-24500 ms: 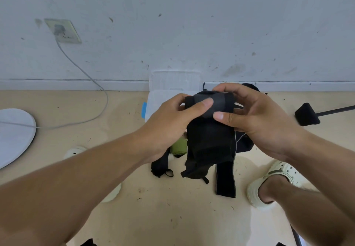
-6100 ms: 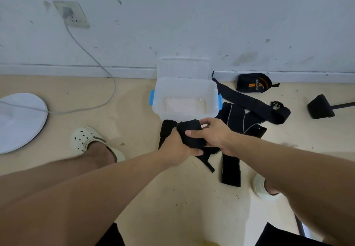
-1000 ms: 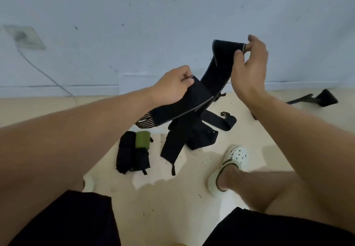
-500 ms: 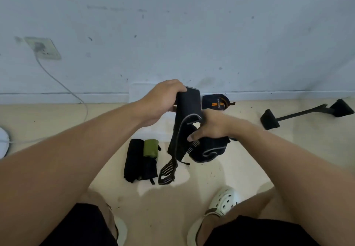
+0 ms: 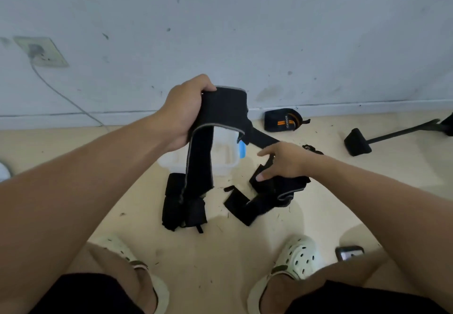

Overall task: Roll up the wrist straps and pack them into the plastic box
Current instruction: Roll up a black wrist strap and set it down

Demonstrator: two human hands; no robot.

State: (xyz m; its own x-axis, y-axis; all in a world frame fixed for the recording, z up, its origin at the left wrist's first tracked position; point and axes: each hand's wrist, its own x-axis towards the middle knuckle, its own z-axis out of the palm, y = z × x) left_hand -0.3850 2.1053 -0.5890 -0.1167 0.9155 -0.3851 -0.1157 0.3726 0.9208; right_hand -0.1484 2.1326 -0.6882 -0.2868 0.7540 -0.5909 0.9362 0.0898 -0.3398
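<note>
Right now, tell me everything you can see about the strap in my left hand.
The black strap looks like woven fabric with a thin grey edge. The left hand grips its upper end, raised before the wall. It folds over there, and its tail hangs down in front of the plastic box toward rolled straps on the floor.
</note>
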